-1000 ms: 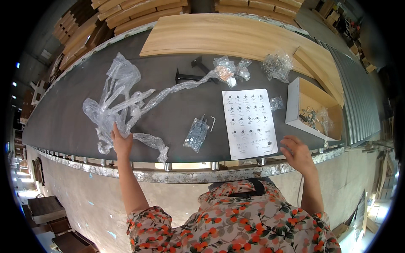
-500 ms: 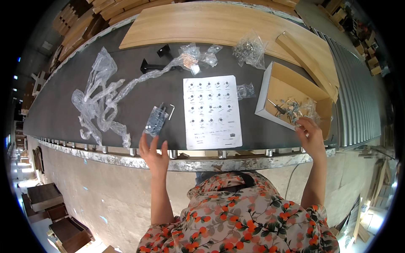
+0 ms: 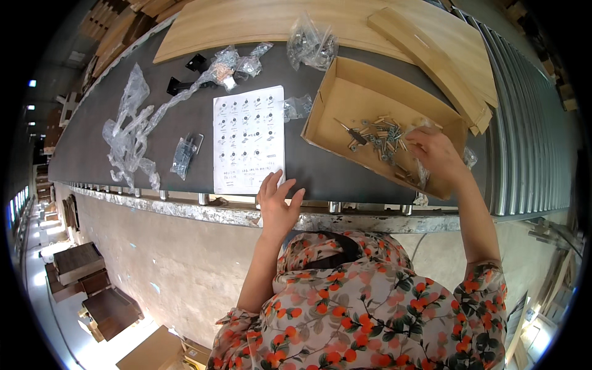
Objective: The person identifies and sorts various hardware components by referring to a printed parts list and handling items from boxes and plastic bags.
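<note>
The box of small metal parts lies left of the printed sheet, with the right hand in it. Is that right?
Not quite: the box lies right of the sheet, as the head view shows. The right hand is indeed in it.

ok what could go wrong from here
The right hand, inside the cardboard box, might scatter the loose hardware. The clear plastic beside it could hide small pieces.

The left hand, at the near right corner of the printed sheet, might nudge it over the edge of the table.
</note>
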A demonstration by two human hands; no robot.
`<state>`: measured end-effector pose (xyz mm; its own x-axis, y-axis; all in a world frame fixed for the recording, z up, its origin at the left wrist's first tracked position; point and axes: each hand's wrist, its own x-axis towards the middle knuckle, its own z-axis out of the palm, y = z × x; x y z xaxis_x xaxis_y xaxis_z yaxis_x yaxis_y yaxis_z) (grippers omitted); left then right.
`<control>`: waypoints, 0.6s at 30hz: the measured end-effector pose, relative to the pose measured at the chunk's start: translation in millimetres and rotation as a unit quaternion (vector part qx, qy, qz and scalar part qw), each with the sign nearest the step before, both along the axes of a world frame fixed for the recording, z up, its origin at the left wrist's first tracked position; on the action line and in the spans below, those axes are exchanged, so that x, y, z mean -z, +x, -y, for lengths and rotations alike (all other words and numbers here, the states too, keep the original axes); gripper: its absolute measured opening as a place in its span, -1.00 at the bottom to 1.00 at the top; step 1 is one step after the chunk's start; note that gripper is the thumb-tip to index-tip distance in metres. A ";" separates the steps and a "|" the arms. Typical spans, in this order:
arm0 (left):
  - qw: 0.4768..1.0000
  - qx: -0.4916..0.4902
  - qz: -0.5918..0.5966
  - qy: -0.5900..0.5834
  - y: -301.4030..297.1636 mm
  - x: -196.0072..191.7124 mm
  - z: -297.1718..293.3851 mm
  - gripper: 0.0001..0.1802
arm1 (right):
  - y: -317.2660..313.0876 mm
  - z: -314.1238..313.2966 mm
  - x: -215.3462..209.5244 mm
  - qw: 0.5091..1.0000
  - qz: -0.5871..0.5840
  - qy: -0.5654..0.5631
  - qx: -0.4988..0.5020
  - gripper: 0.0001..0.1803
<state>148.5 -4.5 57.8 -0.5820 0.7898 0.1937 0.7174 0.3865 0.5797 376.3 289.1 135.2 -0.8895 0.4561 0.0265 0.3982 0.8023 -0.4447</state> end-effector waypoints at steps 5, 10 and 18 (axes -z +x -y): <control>1.000 -0.011 -0.001 -0.023 10.2 -0.8 0.9 -0.76 | -56.8 5.1 32.9 0.997 0.040 -0.035 -0.063 -0.73; 0.999 -0.046 0.029 -0.007 -1.0 0.1 -4.3 -0.78 | -99.1 7.4 62.9 0.991 0.097 -0.023 -0.085 -0.65; 0.996 -0.062 0.035 0.046 -77.5 13.1 -64.0 -0.79 | -118.3 -12.8 68.3 0.977 0.168 -0.132 -0.008 -0.69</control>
